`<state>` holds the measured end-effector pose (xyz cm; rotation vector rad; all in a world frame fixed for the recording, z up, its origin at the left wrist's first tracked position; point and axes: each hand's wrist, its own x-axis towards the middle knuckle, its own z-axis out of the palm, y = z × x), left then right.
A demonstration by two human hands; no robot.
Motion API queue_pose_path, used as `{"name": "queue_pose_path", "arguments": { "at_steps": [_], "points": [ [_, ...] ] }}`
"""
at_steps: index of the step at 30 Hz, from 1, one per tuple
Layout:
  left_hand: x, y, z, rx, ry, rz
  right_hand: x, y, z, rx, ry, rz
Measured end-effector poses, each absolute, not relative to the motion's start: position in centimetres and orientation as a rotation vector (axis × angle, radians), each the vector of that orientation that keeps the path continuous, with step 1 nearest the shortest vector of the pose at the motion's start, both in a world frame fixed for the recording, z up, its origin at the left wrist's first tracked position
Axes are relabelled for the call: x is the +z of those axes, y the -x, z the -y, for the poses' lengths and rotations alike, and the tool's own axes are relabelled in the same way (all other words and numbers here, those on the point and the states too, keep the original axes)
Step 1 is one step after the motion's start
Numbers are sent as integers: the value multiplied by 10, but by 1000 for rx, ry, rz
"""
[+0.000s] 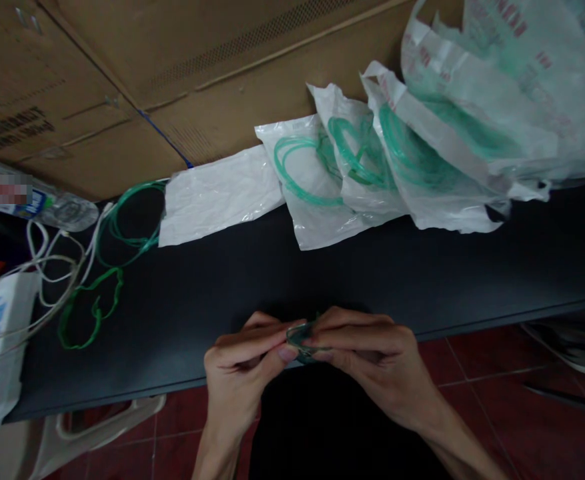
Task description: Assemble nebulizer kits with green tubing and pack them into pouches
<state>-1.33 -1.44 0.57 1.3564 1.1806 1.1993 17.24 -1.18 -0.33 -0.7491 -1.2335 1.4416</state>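
Close to the table's front edge, my left hand point(247, 360) and my right hand point(367, 353) meet over a small translucent green plastic piece point(299, 335). The thumbs and fingertips of both hands pinch it from either side. Its lower part is mostly hidden by the fingers, and its exact kind is hard to make out. To the left on the black table lie a green elastic strap point(92, 310) and a coil of clear green tubing point(132, 223). A flat white packet point(222, 193) rests beside the coil.
Plastic bags holding green tubing point(312, 180) lean against cardboard boxes point(122, 67) at the back, larger bags point(502, 100) at the right. A white power strip point(2, 347), white cables point(72, 267) and a clear bottle point(67, 210) are at the left. A plastic chair point(107, 427) stands below.
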Motion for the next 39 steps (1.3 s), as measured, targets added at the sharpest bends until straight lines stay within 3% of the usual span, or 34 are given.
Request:
{"name": "queue_pose_path", "arguments": {
  "at_steps": [7,17,29,39],
  "points": [
    [2,15,17,1293,-1582,-1136,-4,-175,14,1449,718,1262],
    [0,13,22,1403,-1681,-1185,6,-164,13,1109,761,1397],
    [1,15,24,1383,-1610,-1183,15,-172,9,1375,764,1467],
    [3,18,23,1230,-1748,-1108,16,-173,17,1361,771,1459]
  ]
}}
